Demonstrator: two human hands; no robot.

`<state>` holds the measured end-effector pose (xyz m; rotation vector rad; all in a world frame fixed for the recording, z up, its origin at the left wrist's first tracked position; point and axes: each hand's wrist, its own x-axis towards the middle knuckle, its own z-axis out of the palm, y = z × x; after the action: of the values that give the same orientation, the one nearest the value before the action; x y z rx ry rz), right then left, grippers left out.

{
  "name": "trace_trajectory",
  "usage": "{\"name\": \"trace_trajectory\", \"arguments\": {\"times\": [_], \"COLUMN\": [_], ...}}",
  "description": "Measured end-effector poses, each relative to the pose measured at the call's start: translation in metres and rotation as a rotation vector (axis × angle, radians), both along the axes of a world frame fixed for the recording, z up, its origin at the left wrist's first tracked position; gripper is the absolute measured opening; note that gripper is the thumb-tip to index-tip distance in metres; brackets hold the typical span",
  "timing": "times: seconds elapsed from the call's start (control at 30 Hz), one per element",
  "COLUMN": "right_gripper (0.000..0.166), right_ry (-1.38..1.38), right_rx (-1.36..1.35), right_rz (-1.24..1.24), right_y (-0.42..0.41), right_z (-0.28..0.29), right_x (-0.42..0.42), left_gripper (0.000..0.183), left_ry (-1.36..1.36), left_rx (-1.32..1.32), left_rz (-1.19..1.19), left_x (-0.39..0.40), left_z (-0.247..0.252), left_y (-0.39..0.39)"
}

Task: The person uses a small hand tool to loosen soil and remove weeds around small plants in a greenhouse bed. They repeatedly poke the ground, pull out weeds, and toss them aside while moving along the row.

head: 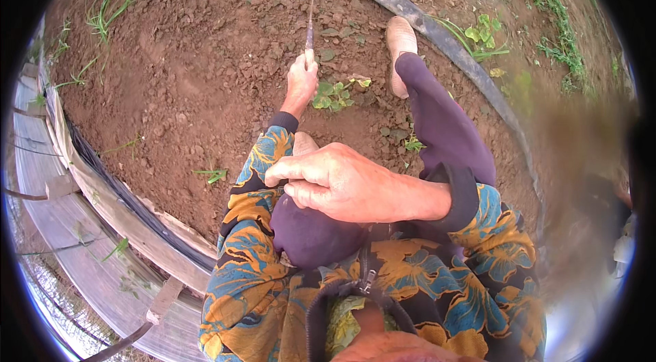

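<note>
My left hand [302, 80] is closed around a slim hand tool [310, 28] with a dark handle and a thin, rusty-looking shaft or blade. The tool points away from me, low over the crumbly brown soil [205, 54]; whether its tip touches the ground is unclear. Just right of that hand grows a small broad-leaved plant [333, 96], with a yellowed leaf. Over my bent knee [318, 234] my right hand [348, 185] hovers, back upward and fingers curled to the left. Its palm is hidden, so anything inside it cannot be seen.
A flat dark hose or strip [400, 3] curves past my outstretched foot [401, 36]. Plastic sheeting [118, 198] and wooden posts [164, 300] border the soil at left. Grassy tufts [110, 11] stand far left, green weeds [553, 18] upper right. The right edge is blurred.
</note>
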<state>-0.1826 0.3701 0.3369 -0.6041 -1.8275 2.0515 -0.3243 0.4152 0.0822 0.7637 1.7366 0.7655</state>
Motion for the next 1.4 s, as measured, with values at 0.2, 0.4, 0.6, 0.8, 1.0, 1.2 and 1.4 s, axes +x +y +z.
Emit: {"name": "trace_trajectory", "arguments": {"times": [0.2, 0.4, 0.6, 0.8, 1.0, 1.2, 1.4], "right_gripper": [0.024, 0.022, 0.02, 0.018, 0.018, 0.018, 0.018], "right_ry": [-0.013, -0.041, -0.016, -0.053, -0.107, -0.016, -0.047], "right_rx": [0.027, 0.051, 0.028, 0.075, 0.256, 0.26, 0.322], "right_rz": [0.031, 0.023, 0.01, 0.019, 0.007, -0.014, -0.127], "right_y": [0.0, -0.002, 0.001, -0.006, -0.013, -0.016, -0.004], "right_z": [-0.004, -0.003, -0.007, -0.015, -0.028, -0.029, -0.032], "right_x": [0.002, 0.002, 0.002, 0.003, -0.003, -0.019, -0.014], "left_gripper": [0.017, 0.029, 0.029, 0.035, 0.031, 0.021, 0.029], "left_ry": [0.141, 0.058, 0.02, 0.102, -0.016, -0.143, 0.096], "left_rx": [-0.081, 0.04, 0.096, 0.013, -0.034, 0.127, 0.135], "left_rz": [-0.232, -0.259, -0.085, -0.158, 0.086, -0.056, -0.03], "left_x": [0.005, -0.021, -0.016, -0.052, -0.062, -0.081, -0.044], "left_z": [0.024, 0.025, 0.052, 0.077, 0.072, -0.004, 0.032], "left_y": [-0.073, -0.111, -0.116, -0.199, -0.244, -0.197, -0.07]}}
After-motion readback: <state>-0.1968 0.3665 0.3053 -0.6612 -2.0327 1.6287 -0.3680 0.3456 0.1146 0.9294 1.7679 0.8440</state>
